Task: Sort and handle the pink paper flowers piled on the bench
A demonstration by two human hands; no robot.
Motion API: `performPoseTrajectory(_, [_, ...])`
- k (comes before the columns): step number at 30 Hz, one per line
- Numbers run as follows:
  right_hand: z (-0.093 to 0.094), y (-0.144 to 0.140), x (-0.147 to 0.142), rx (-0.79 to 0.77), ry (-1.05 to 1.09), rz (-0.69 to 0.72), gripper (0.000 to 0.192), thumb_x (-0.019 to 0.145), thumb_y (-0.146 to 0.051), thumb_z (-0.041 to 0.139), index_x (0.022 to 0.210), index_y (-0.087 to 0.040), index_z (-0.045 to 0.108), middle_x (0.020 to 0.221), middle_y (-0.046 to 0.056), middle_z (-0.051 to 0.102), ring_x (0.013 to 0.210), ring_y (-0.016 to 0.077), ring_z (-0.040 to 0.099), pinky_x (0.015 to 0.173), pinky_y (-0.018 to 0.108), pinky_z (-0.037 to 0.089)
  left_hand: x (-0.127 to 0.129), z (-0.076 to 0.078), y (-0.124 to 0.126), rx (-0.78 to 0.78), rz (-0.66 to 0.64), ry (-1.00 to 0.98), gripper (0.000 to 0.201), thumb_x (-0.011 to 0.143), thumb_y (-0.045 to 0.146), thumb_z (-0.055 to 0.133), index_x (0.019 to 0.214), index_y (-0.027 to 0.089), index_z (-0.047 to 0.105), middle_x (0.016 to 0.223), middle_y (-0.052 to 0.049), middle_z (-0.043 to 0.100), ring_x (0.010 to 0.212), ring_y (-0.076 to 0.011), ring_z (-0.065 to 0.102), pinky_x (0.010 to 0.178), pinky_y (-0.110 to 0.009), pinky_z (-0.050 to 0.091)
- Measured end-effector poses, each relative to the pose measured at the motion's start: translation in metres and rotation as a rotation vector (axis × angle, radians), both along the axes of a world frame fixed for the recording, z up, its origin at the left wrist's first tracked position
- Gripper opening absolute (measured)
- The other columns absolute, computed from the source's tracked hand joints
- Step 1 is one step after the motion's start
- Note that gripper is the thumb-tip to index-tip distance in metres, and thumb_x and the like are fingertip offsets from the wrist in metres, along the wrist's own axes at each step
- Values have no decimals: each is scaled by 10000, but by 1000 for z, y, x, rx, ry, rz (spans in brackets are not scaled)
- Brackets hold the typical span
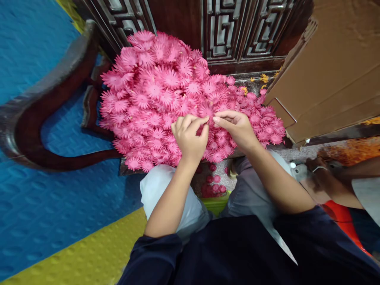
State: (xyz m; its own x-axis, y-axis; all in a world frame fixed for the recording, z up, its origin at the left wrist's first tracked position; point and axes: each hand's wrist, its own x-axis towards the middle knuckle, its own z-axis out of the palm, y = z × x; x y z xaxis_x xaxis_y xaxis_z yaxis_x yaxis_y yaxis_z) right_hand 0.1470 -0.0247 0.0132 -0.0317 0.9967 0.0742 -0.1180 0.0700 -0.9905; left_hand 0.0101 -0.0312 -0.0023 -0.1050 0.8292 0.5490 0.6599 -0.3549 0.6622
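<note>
A large heap of pink artificial flowers [156, 91], thin many-petalled discs, lies in front of me. Above its near side, my left hand [191, 136] is closed in a pinch, thumb against forefinger. Close to its right, my right hand [237, 128] pinches too, its thumb and forefinger stretched toward the left fingertips. One pink artificial flower [206, 110] shows just past the fingertips and appears held between the two hands. The exact grip on it is small and partly hidden by the fingers.
A brown cardboard box [332, 75] stands at the right. A curved dark wooden armrest [32, 130] is at the left, and a carved wooden panel [225, 31] behind. Pink pieces [215, 184] lie below, between my knees. Another person's hand [317, 164] is at the right.
</note>
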Motion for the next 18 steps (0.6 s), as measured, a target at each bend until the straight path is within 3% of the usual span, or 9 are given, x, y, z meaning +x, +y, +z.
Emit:
performPoseTrajectory(8, [2,4,4,-28,-113,-4,223,697,-398,700,665,-182,653,682,-5,629,677,105,559,690,269,473,-5,2,5,-33,-117,-219,70,689,202,738,666,208,673,715,10,628,740,-155,556,755,-314,409])
performPoseTrajectory(16, [2,4,11,-111,71,128,344,634,-498,742,678,-184,609,650,-23,558,615,78,499,647,237,438,-7,4,9,-238,-399,-617,320,554,334,835,570,176,557,600,46,553,571,-86,500,591,-238,413])
performPoseTrajectory(18, [1,6,15,-142,134,108,343,628,-494,750,712,-195,606,691,-17,569,624,81,502,632,236,437,-9,2,11,-241,-406,-685,370,569,366,824,570,178,505,594,51,525,575,-83,495,595,-235,418])
